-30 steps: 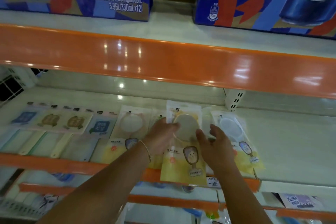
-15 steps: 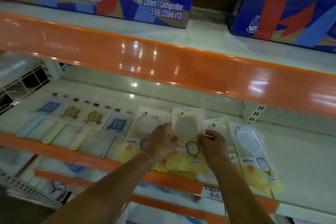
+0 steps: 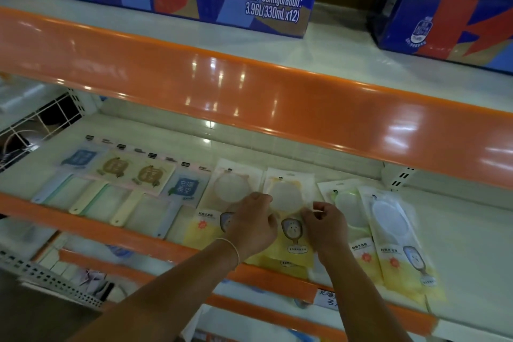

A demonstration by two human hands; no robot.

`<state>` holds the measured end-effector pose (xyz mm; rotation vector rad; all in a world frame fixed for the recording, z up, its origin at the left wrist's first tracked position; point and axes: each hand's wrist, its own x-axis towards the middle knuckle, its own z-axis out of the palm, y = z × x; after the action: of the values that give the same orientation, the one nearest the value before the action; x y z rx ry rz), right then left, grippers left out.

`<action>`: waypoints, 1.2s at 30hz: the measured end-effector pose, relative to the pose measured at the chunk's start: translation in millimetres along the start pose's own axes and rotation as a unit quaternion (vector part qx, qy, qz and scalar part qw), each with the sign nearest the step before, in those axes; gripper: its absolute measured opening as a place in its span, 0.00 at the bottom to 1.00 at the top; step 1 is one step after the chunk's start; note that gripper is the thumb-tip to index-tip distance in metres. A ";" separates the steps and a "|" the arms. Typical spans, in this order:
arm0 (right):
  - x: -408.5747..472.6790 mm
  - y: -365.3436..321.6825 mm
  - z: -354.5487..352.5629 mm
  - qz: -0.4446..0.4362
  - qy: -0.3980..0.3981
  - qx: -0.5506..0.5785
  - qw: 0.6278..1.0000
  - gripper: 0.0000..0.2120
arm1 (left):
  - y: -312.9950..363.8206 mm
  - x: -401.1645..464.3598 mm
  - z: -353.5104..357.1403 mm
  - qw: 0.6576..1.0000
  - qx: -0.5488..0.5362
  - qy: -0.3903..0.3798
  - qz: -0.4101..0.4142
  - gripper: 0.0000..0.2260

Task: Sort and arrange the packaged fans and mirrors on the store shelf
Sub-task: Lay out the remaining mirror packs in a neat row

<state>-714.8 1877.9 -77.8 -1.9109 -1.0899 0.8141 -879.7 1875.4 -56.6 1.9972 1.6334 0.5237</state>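
Lowered since a moment ago, both hands, left hand (image 3: 254,223) and right hand (image 3: 324,223), pinch the side edges of the mirror packet (image 3: 288,203) lying mid-shelf (image 3: 472,236); probably light, slippery and fragile, best held by its edges.

Glossy orange shelf edge (image 3: 277,97) — clear plastic mirror packets (image 3: 288,191)

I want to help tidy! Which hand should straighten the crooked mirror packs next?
Probably the right hand: the two tilted mirror packs lie right beside it, while the left hand sits on the far side of the middle mirror pack both hands pinch.
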 end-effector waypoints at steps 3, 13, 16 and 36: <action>-4.1 2.4 0.8 -0.015 0.005 -0.037 0.999 0.11 | -2.6 -2.0 3.5 0.999 0.032 0.017 0.011 0.17; -12.6 5.8 1.1 -0.078 -0.013 -0.128 0.989 0.18 | -24.8 -13.6 8.8 0.980 0.133 0.086 0.122 0.10; -15.3 5.3 -0.1 -0.084 -0.012 -0.128 0.988 0.17 | -30.2 -19.5 11.8 0.975 0.131 0.026 0.179 0.22; -24.4 10.7 -3.7 -0.135 -0.011 -0.139 0.981 0.05 | -40.8 -21.1 22.5 0.952 0.206 -0.028 0.226 0.24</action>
<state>-718.1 1851.4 -81.5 -1.9214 -1.5035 0.5538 -902.9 1857.9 -98.7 2.6973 1.3253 0.2892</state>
